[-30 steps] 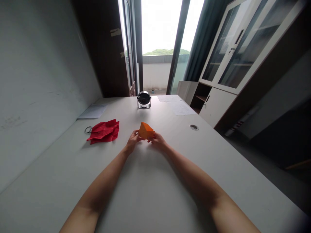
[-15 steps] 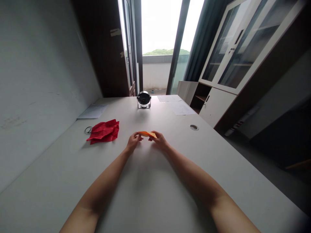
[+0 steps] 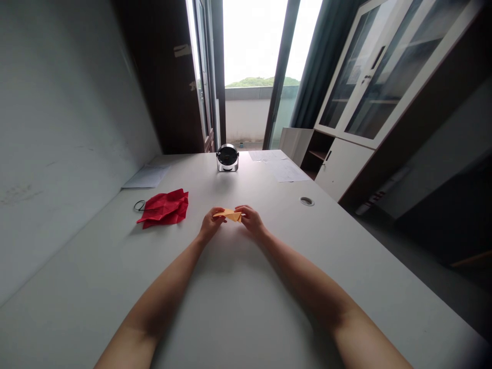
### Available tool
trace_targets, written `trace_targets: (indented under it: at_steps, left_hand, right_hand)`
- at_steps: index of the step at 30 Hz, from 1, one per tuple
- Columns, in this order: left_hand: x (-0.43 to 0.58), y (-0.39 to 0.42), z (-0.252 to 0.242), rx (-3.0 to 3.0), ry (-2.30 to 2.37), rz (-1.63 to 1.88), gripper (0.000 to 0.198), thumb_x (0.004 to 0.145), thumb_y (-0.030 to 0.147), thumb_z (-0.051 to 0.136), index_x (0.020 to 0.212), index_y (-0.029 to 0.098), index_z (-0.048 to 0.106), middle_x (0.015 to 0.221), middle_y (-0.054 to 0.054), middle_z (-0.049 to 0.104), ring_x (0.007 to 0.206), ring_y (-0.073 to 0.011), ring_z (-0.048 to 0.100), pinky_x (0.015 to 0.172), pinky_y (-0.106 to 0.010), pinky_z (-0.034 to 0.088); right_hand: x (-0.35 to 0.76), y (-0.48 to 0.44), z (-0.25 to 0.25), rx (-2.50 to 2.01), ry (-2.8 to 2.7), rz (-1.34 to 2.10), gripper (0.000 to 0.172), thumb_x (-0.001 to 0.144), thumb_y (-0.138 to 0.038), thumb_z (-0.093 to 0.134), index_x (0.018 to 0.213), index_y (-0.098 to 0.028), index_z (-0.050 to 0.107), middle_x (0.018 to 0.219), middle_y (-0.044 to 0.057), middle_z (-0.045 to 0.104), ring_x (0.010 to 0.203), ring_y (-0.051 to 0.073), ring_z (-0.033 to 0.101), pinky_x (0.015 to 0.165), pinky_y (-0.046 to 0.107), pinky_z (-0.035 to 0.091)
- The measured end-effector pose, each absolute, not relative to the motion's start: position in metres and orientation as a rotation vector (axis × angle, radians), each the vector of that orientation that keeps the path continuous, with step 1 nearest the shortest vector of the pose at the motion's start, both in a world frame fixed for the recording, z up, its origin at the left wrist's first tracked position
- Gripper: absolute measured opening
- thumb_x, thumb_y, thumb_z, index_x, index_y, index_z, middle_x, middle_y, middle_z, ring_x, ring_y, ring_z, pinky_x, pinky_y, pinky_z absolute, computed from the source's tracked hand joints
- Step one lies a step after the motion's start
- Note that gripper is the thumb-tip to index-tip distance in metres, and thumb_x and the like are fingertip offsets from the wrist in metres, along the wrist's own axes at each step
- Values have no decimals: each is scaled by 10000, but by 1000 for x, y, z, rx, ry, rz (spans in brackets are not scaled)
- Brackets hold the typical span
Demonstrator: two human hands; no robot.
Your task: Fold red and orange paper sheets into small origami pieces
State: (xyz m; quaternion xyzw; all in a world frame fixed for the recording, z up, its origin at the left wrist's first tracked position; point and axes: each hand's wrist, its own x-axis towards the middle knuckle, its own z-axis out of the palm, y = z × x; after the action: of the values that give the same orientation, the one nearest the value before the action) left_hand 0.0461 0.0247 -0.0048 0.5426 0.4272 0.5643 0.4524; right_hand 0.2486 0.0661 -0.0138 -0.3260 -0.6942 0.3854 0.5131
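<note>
A small piece of folded orange paper [image 3: 231,215] is held between my two hands over the middle of the white table [image 3: 230,287]. My left hand [image 3: 210,222] pinches its left end between thumb and fingers. At the right end, the fingers of my right hand [image 3: 250,219] are closed on the paper. Creases and angled flaps show on the side towards me. Some fingertips are hidden behind the paper. Left of my hands lies a crumpled red cloth-like sheet [image 3: 164,208], apart from both of them, with a thin black loop [image 3: 139,205] at its left edge.
A round black and silver device on a stand [image 3: 227,158] is at the table's far edge. White papers lie at the back right [image 3: 286,170] and back left [image 3: 147,177]. A cable hole [image 3: 306,201] is set in the right side. A wall [image 3: 69,154] borders the left.
The orange paper has been tilted, so a lighter folded face with a pointed flap now shows. Both hands have shifted slightly with it. The red sheet has stayed still.
</note>
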Motion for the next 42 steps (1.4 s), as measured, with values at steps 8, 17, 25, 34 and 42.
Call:
trace_targets:
  at_steps: [8,17,25,34,42]
  left_hand:
    - [47,21,1,1333,993,1291,439,769,377,773,1112,163,602,1123,-125,709,826,-198,722,735,-305,533]
    - [47,29,-12,1277,948,1323,336,799,422,743,977,157,639,898,-48,725,756,-195,723,778,-342,551]
    - [47,28,-12,1317,959,1281,400,813,377,731,1124,156,610,930,-72,746,764,-196,724,774,-334,531]
    - [43,27,-12,1408,1004,1227,730,801,466,757,1403,142,500,864,-72,737,773,-190,693,692,-266,488]
    - [48,18,-2,1501,1085,1140,483,784,571,722,988,133,726,875,-70,732,799,-199,664,684,-271,488]
  right_hand:
    - [248,68,-13,-774,-1566,1044,272,785,-449,711,867,-191,717,1190,117,641,991,210,650,883,365,549]
    - [250,66,-8,-804,-1501,1286,446,735,-592,754,915,-188,700,907,62,718,788,192,672,770,359,568]
    - [251,68,-13,-882,-1552,1280,414,758,-585,723,785,-183,627,711,19,671,679,171,650,670,305,519]
    - [248,72,-19,-800,-1589,1246,331,772,-442,706,985,-205,617,715,-12,637,643,138,567,649,289,473]
    - [247,65,-13,-910,-1744,1134,324,800,-473,656,935,-179,680,656,-17,573,624,128,479,602,262,370]
